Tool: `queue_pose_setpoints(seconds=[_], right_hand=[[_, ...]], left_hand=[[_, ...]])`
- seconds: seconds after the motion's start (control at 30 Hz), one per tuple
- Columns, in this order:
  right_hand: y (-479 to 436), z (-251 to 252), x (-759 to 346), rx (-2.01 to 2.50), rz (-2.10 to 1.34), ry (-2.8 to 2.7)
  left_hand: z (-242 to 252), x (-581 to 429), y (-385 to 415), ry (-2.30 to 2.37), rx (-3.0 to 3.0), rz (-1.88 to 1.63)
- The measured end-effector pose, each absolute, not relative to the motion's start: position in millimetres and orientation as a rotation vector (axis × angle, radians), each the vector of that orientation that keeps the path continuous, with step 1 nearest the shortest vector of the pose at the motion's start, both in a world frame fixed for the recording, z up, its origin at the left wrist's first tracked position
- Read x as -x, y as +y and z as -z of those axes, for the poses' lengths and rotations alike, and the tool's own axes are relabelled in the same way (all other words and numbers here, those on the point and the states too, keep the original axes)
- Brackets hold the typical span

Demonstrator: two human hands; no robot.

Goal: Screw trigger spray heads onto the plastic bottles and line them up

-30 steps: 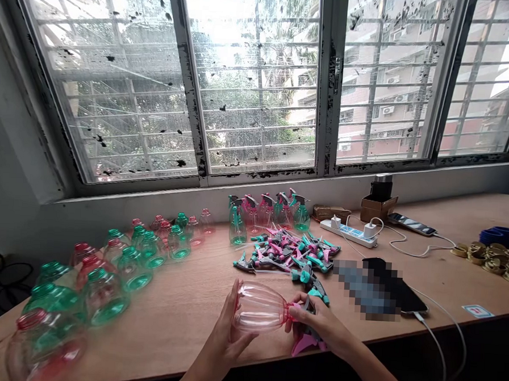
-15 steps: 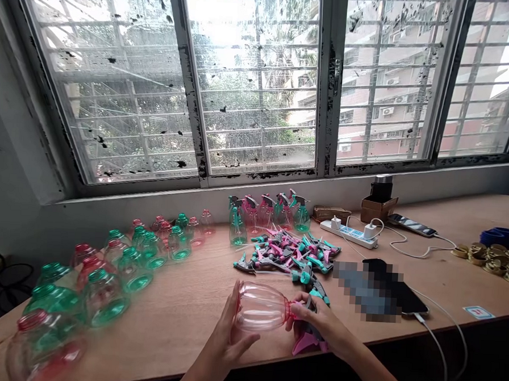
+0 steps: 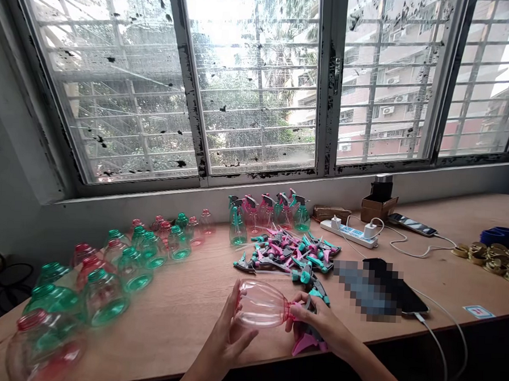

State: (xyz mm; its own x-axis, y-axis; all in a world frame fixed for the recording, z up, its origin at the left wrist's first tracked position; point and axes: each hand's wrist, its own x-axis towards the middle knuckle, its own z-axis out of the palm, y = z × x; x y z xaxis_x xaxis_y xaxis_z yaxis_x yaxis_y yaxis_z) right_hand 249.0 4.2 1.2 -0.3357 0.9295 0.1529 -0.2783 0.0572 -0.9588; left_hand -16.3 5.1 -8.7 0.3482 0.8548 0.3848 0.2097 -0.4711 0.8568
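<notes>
A clear pink bottle lies on its side just above the wooden table, near the front edge. My left hand cups its base, fingers curled round it. My right hand grips the bottle's neck together with a pink spray trigger head that hangs below my fingers. A heap of pink and teal trigger heads lies just beyond the bottle.
Several capless pink and green bottles stand at the left. A few finished spray bottles line the sill side. A power strip, phones with cables, a small box and gold caps sit to the right.
The pink bottle has turned slightly between my hands and its base has tipped a little. Both hands stay where they were.
</notes>
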Motion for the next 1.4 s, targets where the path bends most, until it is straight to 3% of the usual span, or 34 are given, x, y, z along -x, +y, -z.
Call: queue_pose_setpoints(seconds=[1.4], right_hand=[[3, -1, -250, 0.754, -1.482, -1.383]], left_hand=[[4, 18, 5, 0.901, -1.794, -1.091]])
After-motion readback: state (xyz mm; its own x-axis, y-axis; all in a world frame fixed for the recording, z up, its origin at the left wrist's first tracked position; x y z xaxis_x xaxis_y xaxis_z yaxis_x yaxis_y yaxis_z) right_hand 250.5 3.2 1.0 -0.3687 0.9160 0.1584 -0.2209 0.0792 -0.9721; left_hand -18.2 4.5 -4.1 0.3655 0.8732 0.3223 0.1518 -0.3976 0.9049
